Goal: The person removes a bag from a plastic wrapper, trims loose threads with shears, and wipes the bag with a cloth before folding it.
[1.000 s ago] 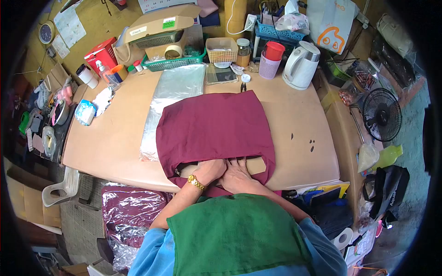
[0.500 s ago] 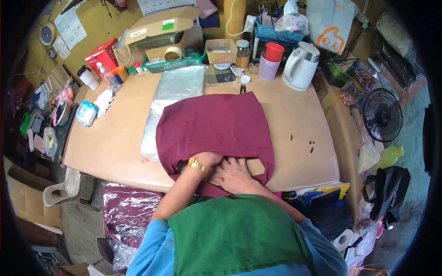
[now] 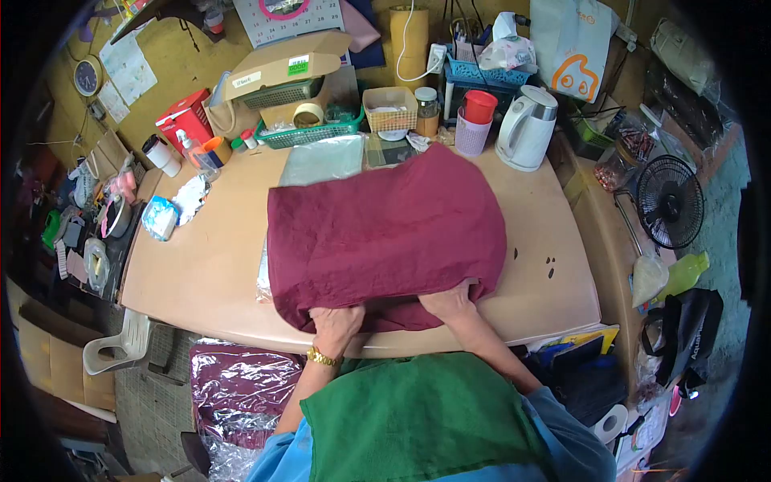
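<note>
Draping over hands (image 3: 336, 323) (image 3: 450, 304), maroon cloth (image 3: 385, 233) hides fingertips.

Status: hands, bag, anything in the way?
Left hand and right hand at the bag's near opening, grip hidden by fabric. Maroon bag flat on table, wrinkled. Plastic sheets partly beneath; nothing seen blocking either hand.

BACK: and there's the mustard-yellow wall (image 3: 181, 60), round clock (image 3: 86, 77) at left, calendar (image 3: 312, 28) nearer the middle | CENTRE: wide tan table (image 3: 554, 233) dominating | LEFT: pale plastic chair (image 3: 136, 336) just beside the table's front corner, grey floor (image 3: 148, 406) below | RIGHT: black fan (image 3: 668, 201) | LIGHT: bright across the table, dimmer far left
</note>
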Action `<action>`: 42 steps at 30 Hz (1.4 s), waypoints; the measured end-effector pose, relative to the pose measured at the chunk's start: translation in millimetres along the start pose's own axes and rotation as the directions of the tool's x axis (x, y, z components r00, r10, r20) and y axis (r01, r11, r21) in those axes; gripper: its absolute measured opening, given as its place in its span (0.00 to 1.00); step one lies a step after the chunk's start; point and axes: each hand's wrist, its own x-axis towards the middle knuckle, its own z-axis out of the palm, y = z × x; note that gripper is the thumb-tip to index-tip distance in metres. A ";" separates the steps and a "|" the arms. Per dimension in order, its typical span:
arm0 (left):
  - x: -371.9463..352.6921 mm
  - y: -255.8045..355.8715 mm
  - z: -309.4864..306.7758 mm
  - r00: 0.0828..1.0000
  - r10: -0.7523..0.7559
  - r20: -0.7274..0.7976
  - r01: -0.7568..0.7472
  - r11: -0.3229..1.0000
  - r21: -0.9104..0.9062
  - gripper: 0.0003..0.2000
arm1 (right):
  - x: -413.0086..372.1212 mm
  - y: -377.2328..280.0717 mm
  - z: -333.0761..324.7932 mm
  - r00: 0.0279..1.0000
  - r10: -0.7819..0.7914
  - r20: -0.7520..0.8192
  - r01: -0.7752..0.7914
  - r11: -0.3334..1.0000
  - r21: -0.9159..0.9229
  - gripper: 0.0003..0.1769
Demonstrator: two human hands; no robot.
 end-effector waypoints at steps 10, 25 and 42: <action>12.8 31.8 -74.5 0.799 0.379 0.466 0.026 0.754 -0.657 0.15 | 2.7 -18.7 -77.4 0.474 -0.310 0.824 -0.303 0.821 0.483 0.19; 93.3 -138.7 48.2 0.813 -0.318 0.487 0.569 0.612 -0.549 0.14 | 111.9 187.5 10.4 0.821 0.446 0.357 -0.537 0.815 0.216 0.13; 109.4 -133.9 73.4 0.895 -0.387 0.223 0.445 0.728 -0.522 0.10 | 109.2 185.6 0.2 0.809 0.460 0.366 -0.576 0.496 0.650 0.04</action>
